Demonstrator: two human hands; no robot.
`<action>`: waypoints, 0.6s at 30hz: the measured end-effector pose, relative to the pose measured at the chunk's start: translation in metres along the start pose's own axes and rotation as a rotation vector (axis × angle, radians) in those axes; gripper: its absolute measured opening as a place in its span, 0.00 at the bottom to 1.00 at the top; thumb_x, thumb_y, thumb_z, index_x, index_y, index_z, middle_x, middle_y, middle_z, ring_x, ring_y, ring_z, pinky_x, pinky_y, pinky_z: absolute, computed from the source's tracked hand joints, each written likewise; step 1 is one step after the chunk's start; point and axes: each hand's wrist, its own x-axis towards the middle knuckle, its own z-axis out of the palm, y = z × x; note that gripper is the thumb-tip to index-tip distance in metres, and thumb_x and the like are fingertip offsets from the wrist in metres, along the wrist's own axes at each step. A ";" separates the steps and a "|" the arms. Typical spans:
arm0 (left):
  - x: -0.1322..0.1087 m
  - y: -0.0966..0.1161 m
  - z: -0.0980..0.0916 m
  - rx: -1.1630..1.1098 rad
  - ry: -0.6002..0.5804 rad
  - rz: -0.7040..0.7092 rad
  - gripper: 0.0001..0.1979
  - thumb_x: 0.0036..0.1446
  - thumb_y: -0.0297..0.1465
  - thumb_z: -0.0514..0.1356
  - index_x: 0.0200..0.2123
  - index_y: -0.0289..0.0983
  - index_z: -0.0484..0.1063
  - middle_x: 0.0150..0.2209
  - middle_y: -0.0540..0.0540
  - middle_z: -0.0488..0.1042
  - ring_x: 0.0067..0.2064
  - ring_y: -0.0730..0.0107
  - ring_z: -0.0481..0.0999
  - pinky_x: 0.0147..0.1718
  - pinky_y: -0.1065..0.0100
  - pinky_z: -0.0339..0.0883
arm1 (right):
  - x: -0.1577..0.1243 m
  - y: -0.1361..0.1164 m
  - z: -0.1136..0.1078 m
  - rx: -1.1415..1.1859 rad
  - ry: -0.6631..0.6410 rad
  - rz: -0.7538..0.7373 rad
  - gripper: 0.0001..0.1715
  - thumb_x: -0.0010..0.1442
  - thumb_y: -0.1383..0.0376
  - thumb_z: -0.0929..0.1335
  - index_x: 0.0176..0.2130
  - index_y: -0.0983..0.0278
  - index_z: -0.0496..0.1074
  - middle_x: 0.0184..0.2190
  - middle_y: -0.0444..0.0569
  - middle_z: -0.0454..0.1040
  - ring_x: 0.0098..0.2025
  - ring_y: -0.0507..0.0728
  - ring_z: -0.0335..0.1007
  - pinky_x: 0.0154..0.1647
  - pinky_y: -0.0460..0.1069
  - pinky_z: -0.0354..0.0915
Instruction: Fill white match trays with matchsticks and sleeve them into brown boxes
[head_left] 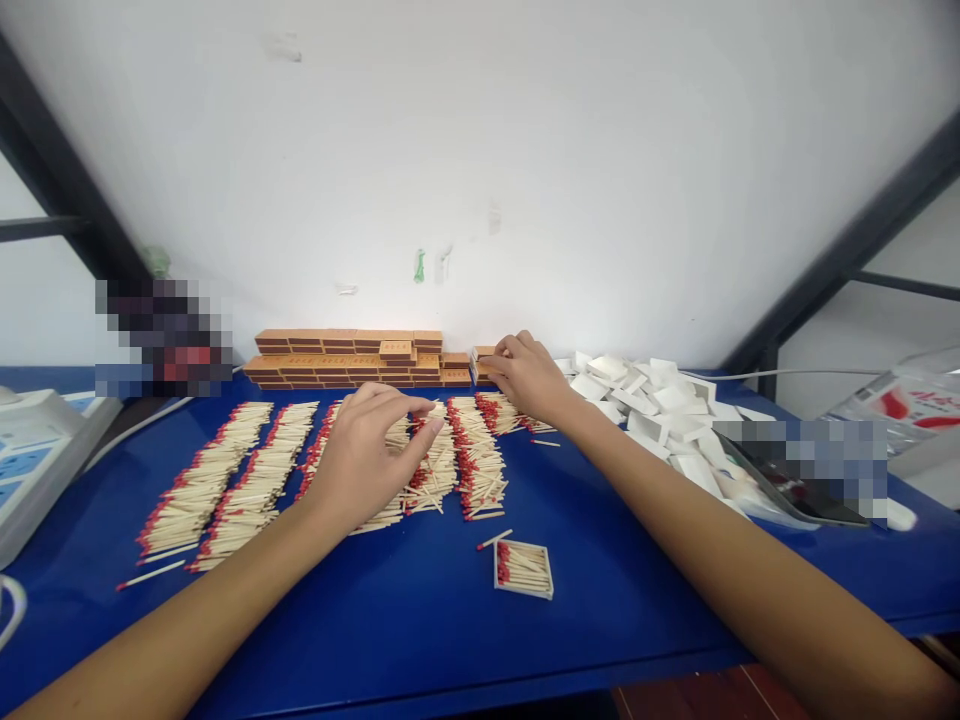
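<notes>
My right hand [532, 375] reaches to the back of the table, its fingertips closed on a small orange-brown matchbox [486, 351] at the right end of the stacked boxes. Over the rows of matches hovers my left hand [367, 450], thumb and forefinger curved with a small gap between the tips and nothing seen in them. Red-tipped matches [480, 460] lie beneath and beside it in long slanting rows. Closer to the front, a white matchbox tray [551, 580] filled with matches lies on the blue table [420, 630]. One loose match [495, 540] is by its upper left corner.
Stacked matchboxes [337, 362] line the wall. A heap of white trays [667, 405] lies at the right, beside a dark phone-like object [795, 485]. A power strip [37, 450] stands at the left edge. Slanting dark metal bars [825, 265] flank both sides.
</notes>
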 end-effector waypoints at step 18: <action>-0.001 0.001 0.001 0.054 -0.022 0.052 0.09 0.66 0.36 0.61 0.42 0.41 0.81 0.41 0.44 0.83 0.47 0.56 0.77 0.48 0.56 0.70 | -0.090 -0.078 -0.097 0.479 -0.741 -0.097 0.22 0.45 0.52 0.79 0.34 0.59 0.73 0.29 0.45 0.75 0.28 0.56 0.65 0.24 0.49 0.52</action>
